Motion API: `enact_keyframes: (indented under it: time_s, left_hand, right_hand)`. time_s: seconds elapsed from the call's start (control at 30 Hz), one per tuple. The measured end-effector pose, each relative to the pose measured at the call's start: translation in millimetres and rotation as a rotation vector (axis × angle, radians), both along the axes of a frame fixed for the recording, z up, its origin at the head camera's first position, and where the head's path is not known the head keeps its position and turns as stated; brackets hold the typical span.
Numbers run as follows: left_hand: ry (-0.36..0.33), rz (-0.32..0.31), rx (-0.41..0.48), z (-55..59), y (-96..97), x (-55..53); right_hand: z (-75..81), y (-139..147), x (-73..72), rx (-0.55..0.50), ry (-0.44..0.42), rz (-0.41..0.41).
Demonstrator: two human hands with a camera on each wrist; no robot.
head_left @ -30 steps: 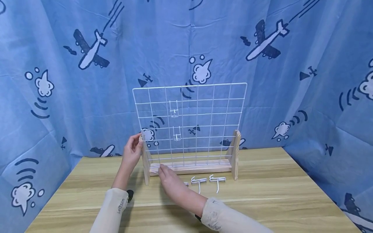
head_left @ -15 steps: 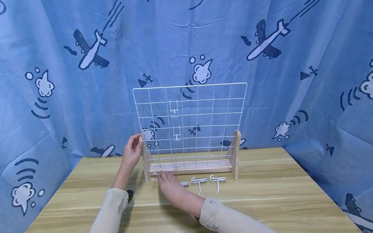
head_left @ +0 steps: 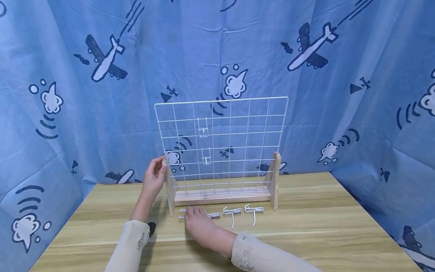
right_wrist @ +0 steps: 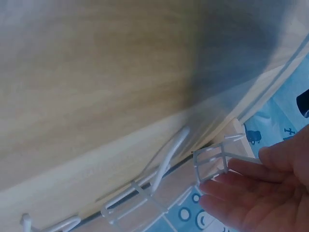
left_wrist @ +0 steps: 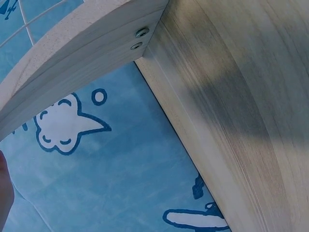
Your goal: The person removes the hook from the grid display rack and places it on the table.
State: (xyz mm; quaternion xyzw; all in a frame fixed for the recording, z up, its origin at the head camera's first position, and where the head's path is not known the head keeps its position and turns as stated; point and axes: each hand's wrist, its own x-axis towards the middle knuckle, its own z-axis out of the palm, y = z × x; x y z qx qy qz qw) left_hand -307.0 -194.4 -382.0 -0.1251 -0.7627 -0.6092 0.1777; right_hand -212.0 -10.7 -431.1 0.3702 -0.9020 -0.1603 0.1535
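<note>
Left hand (head_left: 154, 178): fingers gripping left upright (head_left: 169, 195) of wire-grid stand (head_left: 222, 197). Right hand (head_left: 200, 226): fingers pinching white wire hook (right_wrist: 224, 157), in front of stand.

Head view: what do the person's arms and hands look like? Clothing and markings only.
Left hand and right hand: bare, five-fingered, no gloves. Left sleeve and right sleeve: cream, long, reaching the wrists. Small dark lettering near the left cuff; fainter marks on the right. Small black piece at the left cuff, too small to identify.
</note>
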Motion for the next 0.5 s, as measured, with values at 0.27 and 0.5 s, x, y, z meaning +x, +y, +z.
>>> enact_keyframes:
  time_s: [0.27, 0.5]
  left_hand:
    - [-0.04, -0.012, -0.006, 13.3, 4.6, 12.1]
    - [0.009, -0.003, -0.002, -1.2, -0.5, -0.5]
  right_hand:
    - [-4.9, 1, 3.8, 0.036, 0.015, -0.008]
    - [-7.7, 0, 4.3, 0.015, 0.035, 0.0]
